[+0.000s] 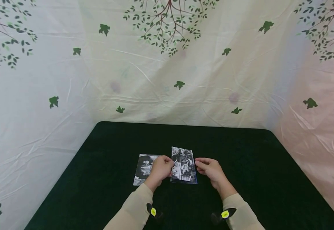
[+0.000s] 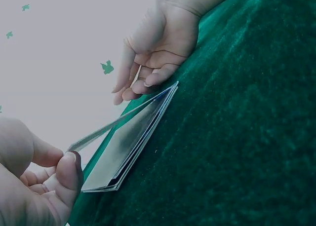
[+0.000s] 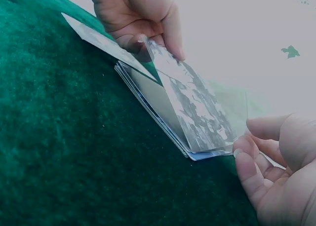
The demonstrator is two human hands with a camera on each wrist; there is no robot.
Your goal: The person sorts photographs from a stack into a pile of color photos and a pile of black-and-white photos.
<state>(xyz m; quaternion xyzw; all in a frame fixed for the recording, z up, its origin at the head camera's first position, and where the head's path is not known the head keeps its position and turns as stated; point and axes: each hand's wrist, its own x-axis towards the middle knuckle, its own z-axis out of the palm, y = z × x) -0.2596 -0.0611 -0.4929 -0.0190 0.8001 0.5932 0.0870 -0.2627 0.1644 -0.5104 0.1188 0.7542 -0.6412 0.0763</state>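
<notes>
A black-and-white photo (image 1: pixel 182 164) tilts up over a thin stack of sheets (image 2: pixel 143 142) on the dark green cloth. My left hand (image 1: pixel 162 167) pinches its left edge between thumb and fingers, raising that side. The photo's right side stays down by the stack, where a blue edge shows. At that side, my right hand (image 1: pixel 211 171) pinches the edge of a clear plastic sheet (image 3: pixel 237 107) that reaches past the photo. Another black-and-white photo (image 1: pixel 142 169) lies to the left, partly covered by my left hand.
Dark green velvety cloth (image 1: pixel 98 191) covers the table. Pale curtains (image 1: pixel 155 83) with printed leaves and branches stand behind it and at both sides. Each sleeved wrist wears a dark band with a yellow tag (image 1: pixel 225 214).
</notes>
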